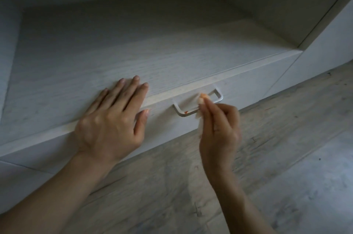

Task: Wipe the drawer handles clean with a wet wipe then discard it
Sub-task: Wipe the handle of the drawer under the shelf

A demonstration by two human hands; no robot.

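- From my seat, the far left shows the pale wood-grain cabinet top (99,48), which runs back into a dim recess.
- The left hand (112,119) lies flat on that top near its front edge. The fingers are straight and a little spread, holding nothing. The thumb hangs over the edge and touches the drawer front (248,84).
- Just right of the thumb is the drawer handle (192,113), a silver U-shaped pull mounted on the drawer front just below the top's edge. I can see its left corner and its right arm, but the middle of the bar is covered.
- A small red stain (186,112) sits on the left part of the bar, just beside the wipe.
- The wet wipe (197,100) is bunched and white, and it is pressed against the middle of the handle bar. There is an orange smear near its top, and a loose end hangs below the bar beside the palm.
- The right hand (221,126) comes up from below with its fingers curled. The thumb and fingertips pinch the wipe against the handle.
- To the right and below, grey wood-look flooring (286,157) stretches away, with a few dark specks on it near the cabinet's right end.
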